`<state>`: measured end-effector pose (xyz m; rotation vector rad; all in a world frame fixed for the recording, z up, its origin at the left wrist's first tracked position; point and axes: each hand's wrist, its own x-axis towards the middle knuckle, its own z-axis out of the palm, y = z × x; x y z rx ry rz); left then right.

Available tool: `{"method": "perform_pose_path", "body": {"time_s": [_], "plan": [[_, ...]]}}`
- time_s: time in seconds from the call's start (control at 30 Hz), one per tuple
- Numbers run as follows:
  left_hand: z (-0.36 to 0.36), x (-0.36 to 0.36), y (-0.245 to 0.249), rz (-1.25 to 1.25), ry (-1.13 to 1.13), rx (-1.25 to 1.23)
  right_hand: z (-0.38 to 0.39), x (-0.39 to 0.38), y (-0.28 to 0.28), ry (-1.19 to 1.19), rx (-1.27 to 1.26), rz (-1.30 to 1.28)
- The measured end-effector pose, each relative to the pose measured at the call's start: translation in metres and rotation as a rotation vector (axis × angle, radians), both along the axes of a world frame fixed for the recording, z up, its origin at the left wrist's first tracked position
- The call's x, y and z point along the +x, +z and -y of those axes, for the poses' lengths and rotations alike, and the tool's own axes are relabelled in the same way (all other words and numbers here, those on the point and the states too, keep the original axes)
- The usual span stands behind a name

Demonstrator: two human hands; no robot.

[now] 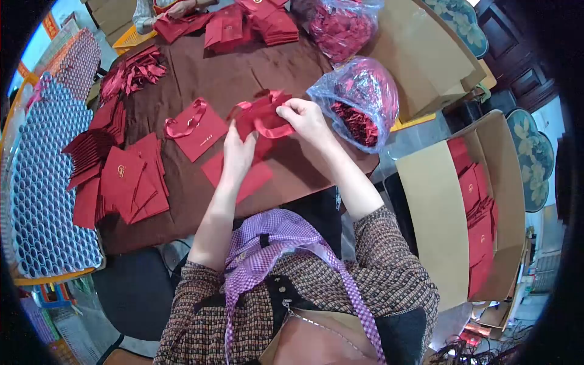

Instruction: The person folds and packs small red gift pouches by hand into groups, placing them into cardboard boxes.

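My left hand (239, 152) is closed on the near left edge of a small red paper gift bag (248, 121), thumb and fingers gripping it. My right hand (305, 121) pinches at the bag's right side, where a shiny red ribbon (272, 131) loops down. Directly below, a flat red sheet or bag (252, 181) lies on the brown cloth, partly covered by my left wrist. To the left rests another red bag (201, 139) with its ribbon handle (188, 125) on top and small print on its face.
Stacks of flat red bags (121, 176) lie on the brown-covered table (201, 73) at left, near a ribbon pile (137, 70). Plastic sacks (365, 91) of red pieces and cardboard boxes (426, 52) stand at right. A co-worker's hand (181, 8) is across the table.
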<state>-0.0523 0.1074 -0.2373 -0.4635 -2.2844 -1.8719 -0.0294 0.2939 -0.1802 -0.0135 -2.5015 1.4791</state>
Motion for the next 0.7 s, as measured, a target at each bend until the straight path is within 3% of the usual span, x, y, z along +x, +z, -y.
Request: {"method": "perform_pose_path", "body": {"time_s": [0.03, 0.1, 0.17, 0.27, 0.37, 0.7], "plan": [[0.009, 0.002, -0.005, 0.163, -0.06, 0.146, 0.0, -0.004, -0.009, -0.001, -0.066, -0.046], [0.026, 0.001, -0.016, 0.175, 0.127, 0.348, -0.005, 0.001, -0.019, -0.003, 0.006, -0.025], [0.032, 0.008, 0.019, -0.145, 0.314, 0.067, -0.007, 0.005, -0.026, -0.004, 0.08, 0.0], [0.025, -0.006, 0.043, -0.469, 0.122, -0.36, -0.004, 0.01, -0.031, 0.044, -0.021, -0.037], [0.002, -0.001, 0.048, -0.531, 0.055, -0.63, 0.003, 0.019, -0.021, 0.077, -0.078, -0.084], [-0.027, 0.008, 0.043, -0.626, 0.031, -0.592, 0.001, 0.036, -0.023, 0.129, -0.114, -0.052]]}}
